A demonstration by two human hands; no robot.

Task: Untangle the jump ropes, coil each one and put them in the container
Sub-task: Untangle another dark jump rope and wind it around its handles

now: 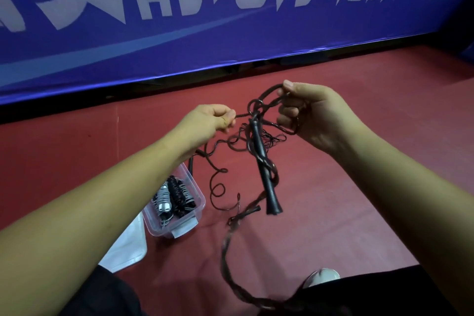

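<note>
A dark, tangled jump rope (225, 187) hangs between my hands above the red floor. My left hand (207, 120) pinches one strand of it. My right hand (310, 113) grips several loops near the knot. A black handle (264, 169) dangles straight down from the knot, wrapped by twisted cord. Curly loops trail below and a braided length runs down toward my legs. A clear plastic container (198, 204) sits on the floor at lower left, partly hidden by my left forearm. Coiled ropes (174, 197), black and grey, lie inside it.
A blue banner (205, 20) with large white characters stands along the far side of the red floor (346, 187). A white lid or sheet (128, 246) lies beside the container. My dark trousers and a light shoe (323, 276) show at the bottom.
</note>
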